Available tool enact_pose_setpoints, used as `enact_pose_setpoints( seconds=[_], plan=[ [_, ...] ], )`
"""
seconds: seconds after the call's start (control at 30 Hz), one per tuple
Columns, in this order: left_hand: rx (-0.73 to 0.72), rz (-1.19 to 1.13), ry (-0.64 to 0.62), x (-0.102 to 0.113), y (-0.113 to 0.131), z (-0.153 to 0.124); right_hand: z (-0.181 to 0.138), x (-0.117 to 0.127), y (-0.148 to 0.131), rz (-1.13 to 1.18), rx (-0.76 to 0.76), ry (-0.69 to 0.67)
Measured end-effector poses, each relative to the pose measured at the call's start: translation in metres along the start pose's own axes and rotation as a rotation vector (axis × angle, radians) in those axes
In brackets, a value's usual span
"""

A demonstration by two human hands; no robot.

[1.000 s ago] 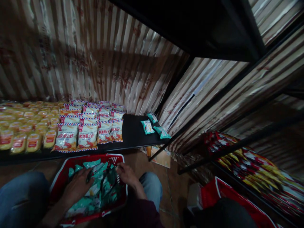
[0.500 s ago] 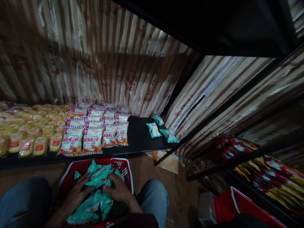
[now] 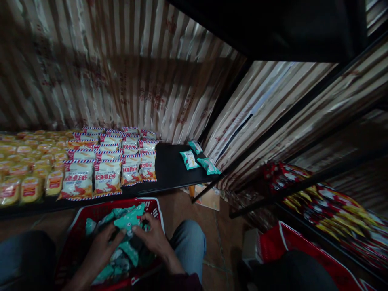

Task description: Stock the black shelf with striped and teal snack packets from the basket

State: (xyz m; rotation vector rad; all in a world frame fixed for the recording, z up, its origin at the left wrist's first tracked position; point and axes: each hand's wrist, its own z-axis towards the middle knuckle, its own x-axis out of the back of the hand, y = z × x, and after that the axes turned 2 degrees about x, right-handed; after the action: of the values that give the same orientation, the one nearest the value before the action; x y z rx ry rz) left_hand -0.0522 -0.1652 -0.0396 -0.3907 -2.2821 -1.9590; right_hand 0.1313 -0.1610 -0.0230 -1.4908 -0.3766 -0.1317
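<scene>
A teal snack bag [image 3: 127, 220] is held between my two hands above a red basket [image 3: 160, 218]. My left hand [image 3: 104, 242] grips the bag's left lower edge with thumb and fingers. On the other side, my right hand [image 3: 154, 236] pinches its right edge, thumb toward the middle. More teal bags [image 3: 113, 268] lie heaped in the basket below, partly covered by my hands and forearms. The basket sits between my knees, close to the black shelf's front edge.
The black shelf [image 3: 169, 171] carries yellow packaged cakes [image 3: 32, 188], upright white-and-orange snack bags [image 3: 107, 178] in rows, and three teal bags [image 3: 190, 159] lying near its right corner. Right, a second red basket [image 3: 269, 242] stands below a rack of red and yellow packets [image 3: 330, 214].
My hands have lifted one teal bag from the heap and now hold it between them. The camera has turned slightly right, so the shelf appears farther left.
</scene>
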Motion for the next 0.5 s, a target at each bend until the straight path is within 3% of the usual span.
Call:
enact_pose_setpoints(
  seconds=[0.1, 0.17, 0.3, 0.4, 0.5],
  plan=[
    [0.023, -0.064, 0.027, -0.009, 0.027, 0.009, 0.005, 0.008, -0.012, 0.084, -0.016, 0.113],
    [0.008, -0.130, 0.120, -0.014, 0.052, 0.016, 0.011, 0.015, -0.025, 0.184, -0.034, 0.178],
    [-0.002, -0.257, 0.050, -0.023, 0.097, 0.025, 0.020, 0.028, -0.048, 0.360, -0.061, 0.217],
    [-0.030, -0.362, -0.021, -0.028, 0.111, 0.027, 0.023, 0.030, -0.055, 0.514, -0.075, 0.221],
    [0.019, -0.421, -0.039, -0.031, 0.107, 0.026, 0.026, 0.027, -0.049, 0.589, -0.139, 0.317]
  ],
)
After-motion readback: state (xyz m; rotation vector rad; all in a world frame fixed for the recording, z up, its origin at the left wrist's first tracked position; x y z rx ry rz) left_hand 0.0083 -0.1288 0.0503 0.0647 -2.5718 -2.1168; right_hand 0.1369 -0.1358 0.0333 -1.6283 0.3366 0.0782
